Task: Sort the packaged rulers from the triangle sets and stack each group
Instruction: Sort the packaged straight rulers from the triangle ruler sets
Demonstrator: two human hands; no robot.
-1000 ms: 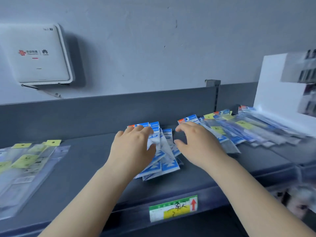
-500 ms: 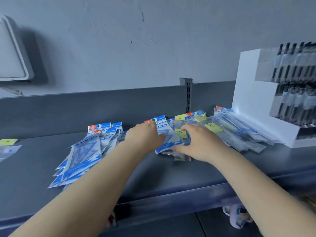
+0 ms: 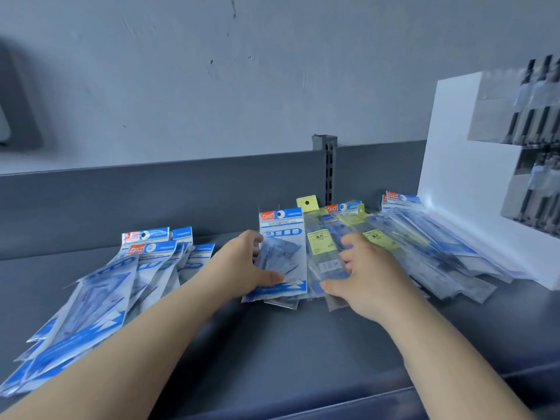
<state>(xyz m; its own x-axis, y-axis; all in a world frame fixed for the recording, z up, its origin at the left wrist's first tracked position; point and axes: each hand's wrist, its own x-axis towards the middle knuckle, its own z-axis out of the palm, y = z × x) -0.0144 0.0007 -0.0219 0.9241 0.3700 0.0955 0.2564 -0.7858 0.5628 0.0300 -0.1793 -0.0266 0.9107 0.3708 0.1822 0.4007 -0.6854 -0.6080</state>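
Note:
A mixed heap of packets [image 3: 418, 250] lies on the dark grey shelf [image 3: 272, 344], right of centre. A blue-and-white triangle set packet [image 3: 283, 237] lies at the heap's left end; my left hand [image 3: 242, 268] grips its left edge, thumb on its lower part. A clear ruler packet with a yellow label [image 3: 318, 247] lies beside it; my right hand [image 3: 363, 277] rests on the ruler packets with the thumb at their lower edge. A fanned pile of triangle set packets [image 3: 100, 298] lies at the left.
A white display stand [image 3: 472, 192] holding dark pens stands at the right, against the heap. A raised grey back panel [image 3: 151, 201] and a slotted metal upright [image 3: 328, 168] close off the shelf's rear. The shelf's front edge runs below my forearms.
The view has shifted right and closer. My left hand has taken hold of the triangle set packet at the heap's left end; my right hand has moved onto the ruler packets.

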